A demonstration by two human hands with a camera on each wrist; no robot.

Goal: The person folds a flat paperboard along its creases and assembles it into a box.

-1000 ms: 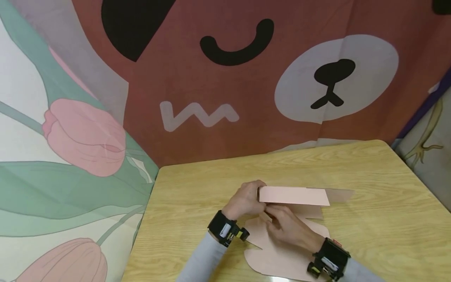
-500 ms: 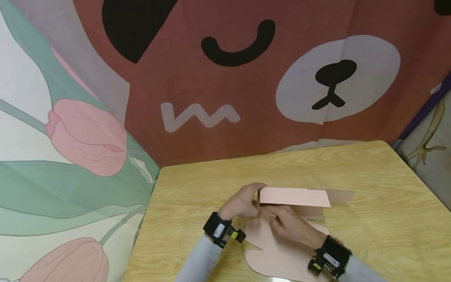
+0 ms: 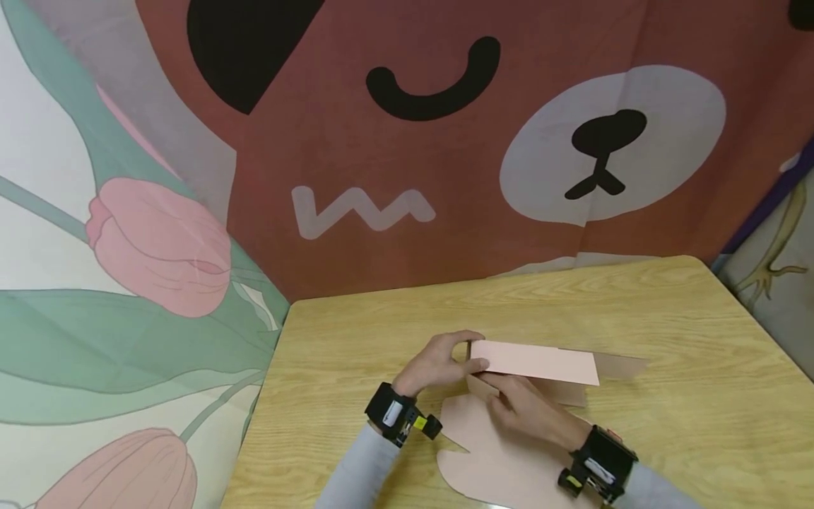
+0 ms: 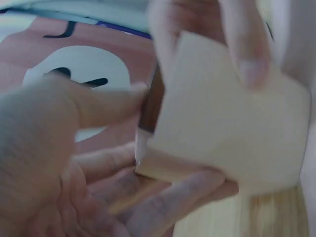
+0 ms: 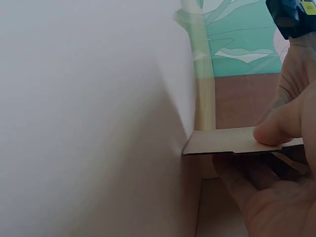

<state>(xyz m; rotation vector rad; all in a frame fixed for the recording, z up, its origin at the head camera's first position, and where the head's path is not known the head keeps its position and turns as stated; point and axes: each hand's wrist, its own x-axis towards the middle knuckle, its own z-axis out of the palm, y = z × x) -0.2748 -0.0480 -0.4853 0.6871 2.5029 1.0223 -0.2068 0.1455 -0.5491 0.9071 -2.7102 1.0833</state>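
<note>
A pale pink cardboard box (image 3: 534, 360), partly folded, is held above the table with its long narrow side facing up. My left hand (image 3: 435, 364) grips its left end, with the thumb and fingers curled round the edges. Just below, my right hand (image 3: 534, 413) pinches a flap at the same end, thumb on one face and fingers on the other. In the left wrist view this end flap (image 4: 232, 123) is pale with cut corners and stands between both hands. The right wrist view shows a large pale panel (image 5: 89, 108) beside the pinched flap (image 5: 222, 140).
Wide rounded flaps (image 3: 496, 466) of pink cardboard spread below the hands near the front of the wood-grain table (image 3: 343, 353). A brown flap (image 3: 620, 364) juts out at the box's right end. A printed bear cloth (image 3: 381, 261) hangs behind the table.
The box's right end has dipped slightly towards me. My left thumb has shifted onto the box's near edge, while my right hand stays almost in place at the flap.
</note>
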